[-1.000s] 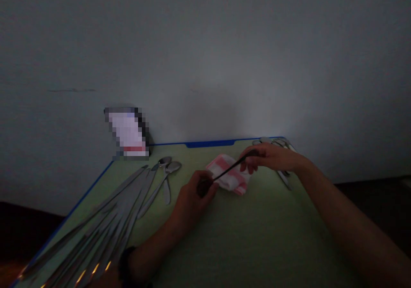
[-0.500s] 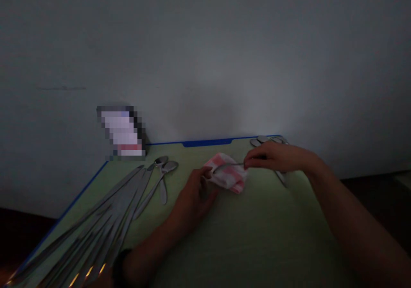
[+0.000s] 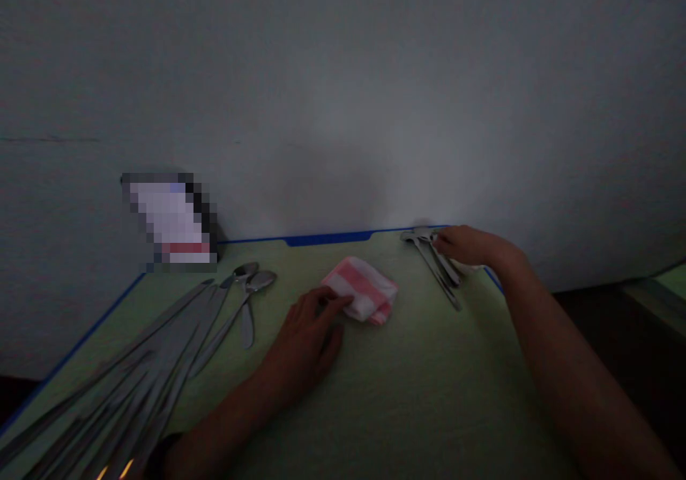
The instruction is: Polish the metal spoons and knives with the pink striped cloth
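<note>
My left hand [image 3: 305, 333] rests beside a folded pink-and-white cloth [image 3: 367, 291] in the middle of the table. Its fingertips lie on the cloth's left edge, and the thumb is apart from them, so the hand is open. At the back right, my right hand [image 3: 465, 244] is closed, its fingers pinched at the bowl end of a spoon [image 3: 447, 266] over a small group of spoons. The fingers partly cover those bowls. Another spoon [image 3: 431, 269] of the group lies slanted just left of the hand, bowl toward the wall.
Long-handled metal cutlery [image 3: 144, 366] fans across the table's left side. Two spoons [image 3: 247, 316] lie crossed near it. A blurred-out device [image 3: 168, 216] leans on the wall [image 3: 343, 94] at the back left. Blue edging [image 3: 329, 238] borders the pale green tabletop [image 3: 418, 394].
My right hand has carried a spoon from the cloth to the group at the back right. My left hand has loosened and stays at the cloth. The view has shifted slightly right.
</note>
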### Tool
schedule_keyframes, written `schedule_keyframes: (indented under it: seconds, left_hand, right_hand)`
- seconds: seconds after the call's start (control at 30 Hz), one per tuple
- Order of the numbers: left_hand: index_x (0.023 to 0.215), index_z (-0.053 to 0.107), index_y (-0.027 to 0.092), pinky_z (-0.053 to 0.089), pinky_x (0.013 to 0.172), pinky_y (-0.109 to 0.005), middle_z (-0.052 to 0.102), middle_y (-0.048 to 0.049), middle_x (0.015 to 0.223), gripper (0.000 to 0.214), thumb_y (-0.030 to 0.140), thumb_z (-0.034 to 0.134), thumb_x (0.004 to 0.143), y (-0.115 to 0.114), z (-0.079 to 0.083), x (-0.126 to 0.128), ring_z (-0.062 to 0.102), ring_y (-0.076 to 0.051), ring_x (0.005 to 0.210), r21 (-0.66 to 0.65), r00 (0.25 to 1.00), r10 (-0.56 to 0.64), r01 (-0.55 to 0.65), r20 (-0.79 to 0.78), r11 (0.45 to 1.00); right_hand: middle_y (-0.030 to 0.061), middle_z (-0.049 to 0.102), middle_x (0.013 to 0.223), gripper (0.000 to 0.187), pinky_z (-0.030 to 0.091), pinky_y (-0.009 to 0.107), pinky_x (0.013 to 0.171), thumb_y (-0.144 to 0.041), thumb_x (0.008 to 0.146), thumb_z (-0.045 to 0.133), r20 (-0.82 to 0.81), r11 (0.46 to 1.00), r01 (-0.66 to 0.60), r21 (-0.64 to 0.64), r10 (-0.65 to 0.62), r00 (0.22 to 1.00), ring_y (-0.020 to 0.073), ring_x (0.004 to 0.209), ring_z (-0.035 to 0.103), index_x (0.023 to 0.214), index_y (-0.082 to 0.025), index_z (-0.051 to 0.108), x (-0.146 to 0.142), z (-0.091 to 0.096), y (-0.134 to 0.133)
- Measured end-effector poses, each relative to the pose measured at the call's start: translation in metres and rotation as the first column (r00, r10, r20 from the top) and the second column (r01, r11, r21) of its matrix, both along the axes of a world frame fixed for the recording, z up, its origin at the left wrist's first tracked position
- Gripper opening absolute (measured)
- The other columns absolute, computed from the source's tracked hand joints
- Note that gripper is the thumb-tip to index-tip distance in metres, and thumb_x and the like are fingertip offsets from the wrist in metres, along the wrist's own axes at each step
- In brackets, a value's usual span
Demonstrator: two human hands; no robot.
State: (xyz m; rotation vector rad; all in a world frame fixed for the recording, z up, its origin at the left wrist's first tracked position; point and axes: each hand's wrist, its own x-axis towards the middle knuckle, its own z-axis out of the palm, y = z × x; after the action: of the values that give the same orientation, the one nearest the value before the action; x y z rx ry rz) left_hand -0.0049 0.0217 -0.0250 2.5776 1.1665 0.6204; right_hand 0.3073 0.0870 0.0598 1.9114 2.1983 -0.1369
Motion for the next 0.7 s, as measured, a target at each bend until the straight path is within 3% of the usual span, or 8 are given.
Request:
schedule_keyframes:
  seconds: [0.27,0.7]
  left_hand:
    - [0.125,0.042,0.022,0.037,0.093,-0.043,0.040,-0.0101,0.118,0.041,0.018,0.043,0.084,0.002,-0.005,0.000,0.042,-0.024,0.108,-0.005,1.000,-0.002,0.002,-0.017,1.000]
    - [0.124,0.044,0.023,0.038,0.092,-0.044,0.042,-0.0103,0.117,0.040,0.020,0.044,0.084,0.001,-0.002,0.001,0.043,-0.025,0.107,0.003,1.000,-0.003,0.003,-0.005,1.000]
  right_hand:
    - [0.0212,0.061,0.107,0.037,0.042,0.030,0.076,-0.025,0.088,0.031,0.060,0.984,0.172,-0.036,-0.170,0.984,0.0250,0.097,0.058,0.103,-0.006,0.058,0.002,-0.005,0.003]
    - [0.0227,0.061,0.105,0.039,0.045,0.032,0.075,-0.028,0.083,0.037,0.058,0.975,0.213,-0.069,-0.209,0.976,0.0260,0.094,0.060,0.105,-0.004,0.057,0.001,-0.025,0.013]
